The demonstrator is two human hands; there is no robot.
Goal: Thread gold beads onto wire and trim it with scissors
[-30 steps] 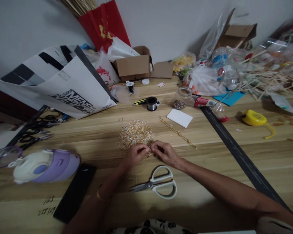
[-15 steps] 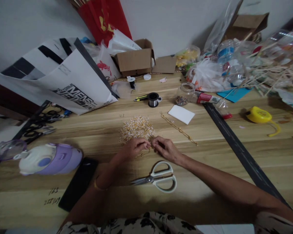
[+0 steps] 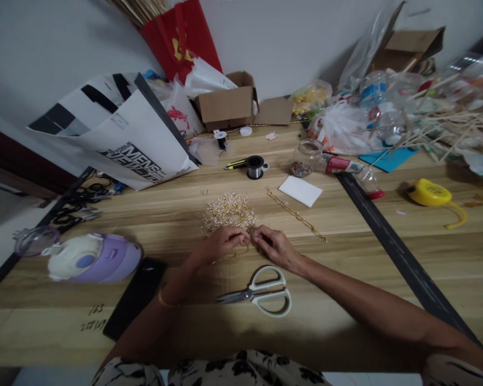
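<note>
My left hand (image 3: pixel 226 241) and my right hand (image 3: pixel 277 247) meet at the near edge of a heap of gold and clear beaded chains (image 3: pixel 229 213). Both have their fingers pinched together, tip to tip, on a thin gold chain (image 3: pixel 235 255). A loose length of it trails left below my left hand. The exact spot between the fingertips is too small to make out. Another gold chain (image 3: pixel 295 213) lies stretched out beyond my right hand. Scissors (image 3: pixel 261 292) with pale handles rest below the hands, blades pointing left.
A purple and white bottle (image 3: pixel 100 257) and black phone (image 3: pixel 134 297) lie left. Beyond the heap are a wire spool (image 3: pixel 255 167), a white card (image 3: pixel 300 190) and a jar of beads (image 3: pixel 306 158). A yellow tape measure (image 3: pixel 430 193) sits right; paper bag (image 3: pixel 137 139) stands behind.
The view has shifted slightly, so the objects at left and back appear further right and lower. Both hands stay pinched together, and the trailing chain reaches a little further left.
</note>
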